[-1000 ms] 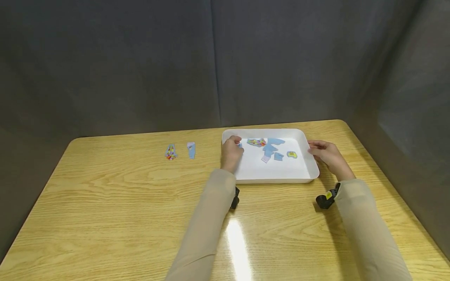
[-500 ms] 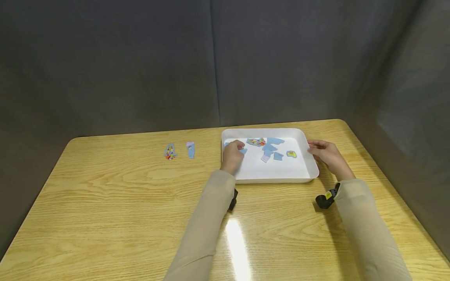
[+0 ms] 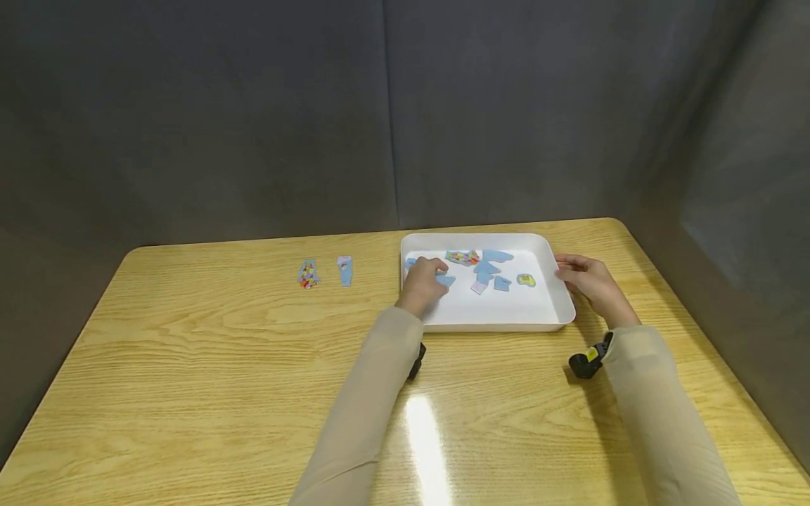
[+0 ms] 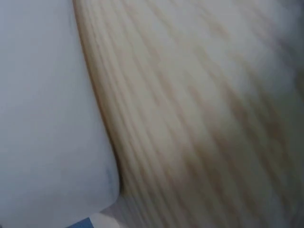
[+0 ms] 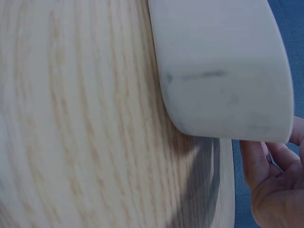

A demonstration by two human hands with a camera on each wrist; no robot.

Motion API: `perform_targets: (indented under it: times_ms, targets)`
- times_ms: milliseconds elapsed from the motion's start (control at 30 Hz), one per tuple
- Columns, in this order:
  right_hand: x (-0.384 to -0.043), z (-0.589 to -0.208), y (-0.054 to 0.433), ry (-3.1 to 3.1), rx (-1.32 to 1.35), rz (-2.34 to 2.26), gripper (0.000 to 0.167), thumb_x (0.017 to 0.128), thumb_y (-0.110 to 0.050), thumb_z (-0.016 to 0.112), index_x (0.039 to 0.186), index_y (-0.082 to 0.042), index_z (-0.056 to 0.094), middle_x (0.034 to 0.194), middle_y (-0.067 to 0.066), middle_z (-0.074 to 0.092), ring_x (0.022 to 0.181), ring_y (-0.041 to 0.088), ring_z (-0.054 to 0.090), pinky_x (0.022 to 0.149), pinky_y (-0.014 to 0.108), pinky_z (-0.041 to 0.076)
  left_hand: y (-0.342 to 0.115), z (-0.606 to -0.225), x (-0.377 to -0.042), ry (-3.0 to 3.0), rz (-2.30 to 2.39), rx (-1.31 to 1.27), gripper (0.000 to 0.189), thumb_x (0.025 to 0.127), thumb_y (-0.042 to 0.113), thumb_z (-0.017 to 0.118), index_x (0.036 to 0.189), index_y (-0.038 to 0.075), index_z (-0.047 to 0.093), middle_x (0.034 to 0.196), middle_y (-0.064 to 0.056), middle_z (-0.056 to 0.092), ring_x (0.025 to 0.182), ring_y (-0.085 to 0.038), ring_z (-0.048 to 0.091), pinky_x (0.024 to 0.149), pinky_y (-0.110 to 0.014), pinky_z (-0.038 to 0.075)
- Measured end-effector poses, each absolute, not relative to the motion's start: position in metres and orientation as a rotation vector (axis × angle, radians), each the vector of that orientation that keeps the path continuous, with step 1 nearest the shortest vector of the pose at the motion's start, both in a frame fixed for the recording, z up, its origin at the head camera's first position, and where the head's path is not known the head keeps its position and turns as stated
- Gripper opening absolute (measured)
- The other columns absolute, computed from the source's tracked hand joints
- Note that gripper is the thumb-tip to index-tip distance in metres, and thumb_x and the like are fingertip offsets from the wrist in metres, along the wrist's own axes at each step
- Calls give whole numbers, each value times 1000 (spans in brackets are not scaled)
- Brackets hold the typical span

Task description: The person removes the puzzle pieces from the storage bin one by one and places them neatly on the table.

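In the head view a white tray (image 3: 493, 326) holds several cut-out paper puzzle pieces. My left hand (image 3: 422, 284) reaches over its left wall and pinches a blue piece (image 3: 446, 280), whose left part the fingers cover. Another blue piece (image 3: 410, 263) peeks out behind this hand. At the right end, my right hand (image 3: 591, 281) holds the tray's wall by the rim; in the right wrist view its fingers (image 5: 256, 164) touch the wall's outside. A multicoloured piece (image 3: 463, 258), a yellow piece (image 3: 526, 280) and several blue ones (image 3: 486, 268) lie farther right inside. The left wrist view shows no hand.
Two pieces lie on the wooden table (image 3: 221, 379) left of the tray: a multicoloured one (image 3: 308, 274) and a blue one with a pale top (image 3: 345, 270). Dark curtains (image 3: 266, 126) stand behind the table and along its sides.
My left hand has moved a little right and toward me inside the tray, and the blue piece at its fingertips has shifted with it. The right hand stays at the tray's right wall.
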State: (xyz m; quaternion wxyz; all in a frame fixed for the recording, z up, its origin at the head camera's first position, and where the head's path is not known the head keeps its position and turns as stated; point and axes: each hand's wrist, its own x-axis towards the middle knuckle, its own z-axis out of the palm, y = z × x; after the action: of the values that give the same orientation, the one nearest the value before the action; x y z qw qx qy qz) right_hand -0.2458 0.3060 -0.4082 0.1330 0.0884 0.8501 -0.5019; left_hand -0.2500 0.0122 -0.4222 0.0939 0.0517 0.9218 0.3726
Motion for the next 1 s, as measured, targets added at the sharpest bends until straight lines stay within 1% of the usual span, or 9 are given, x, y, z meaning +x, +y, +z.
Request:
perform_targets:
  times_ms: [67,167,300,433,533,633,800,933,1000]
  targets:
    - [-246,-409,306,2466,256,-1456,56,98,-19,50,147,1,31,134,13,43,91,-6,46,78,5,43,12,-422,-250,2737,1087,137,40,82,5,70,121,3,62,127,-14,60,121,-29,54,106,-35,43]
    - [-246,-410,307,2463,252,-1459,56,98,-18,50,147,1,31,135,14,43,90,-7,47,77,5,44,12,-422,-251,2711,1117,130,39,81,6,72,119,0,62,126,-14,62,121,-29,55,106,-35,43]
    - [-247,-410,308,2462,242,-1458,56,98,-18,50,147,1,31,135,15,43,89,-7,47,77,6,44,12,-422,-250,2671,1196,132,36,81,4,72,115,0,64,122,-14,65,117,-28,59,103,-35,47]
    - [-247,-409,308,2473,233,-1449,56,98,-19,50,147,2,32,136,16,43,90,-6,47,77,6,45,12,-421,-250,2643,1258,146,30,83,2,70,112,0,67,113,-13,67,103,-22,61,93,-31,51]
    - [-246,-408,307,2485,234,-1442,55,98,-19,50,147,2,32,137,17,42,89,-6,47,76,6,44,12,-418,-249,2619,1292,174,26,84,0,68,111,1,69,106,-13,67,93,-18,56,85,-27,49]
    - [-246,-407,307,2488,232,-1443,55,98,-19,49,146,2,32,136,16,43,87,-8,47,76,6,44,11,-416,-248,2613,1313,216,24,86,0,65,109,2,70,105,-13,68,93,-18,57,84,-26,48]
    - [-246,-407,307,2482,230,-1444,55,98,-19,50,146,2,32,134,14,45,86,-8,48,76,6,45,5,-411,-248,2627,1356,245,22,88,4,65,109,3,71,106,-13,70,98,-21,61,87,-29,51]
    - [-245,-407,306,2486,230,-1435,55,98,-19,49,146,2,32,135,16,43,88,-7,47,76,6,45,-4,-405,-248,2624,1431,209,20,89,7,65,107,2,72,102,-14,70,90,-18,58,81,-25,48]
    - [-245,-407,306,2485,233,-1437,55,98,-18,49,146,3,32,135,16,43,89,-6,47,76,6,45,-10,-403,-248,2608,1472,178,20,89,7,65,107,1,71,103,-15,67,86,-17,57,76,-22,50]
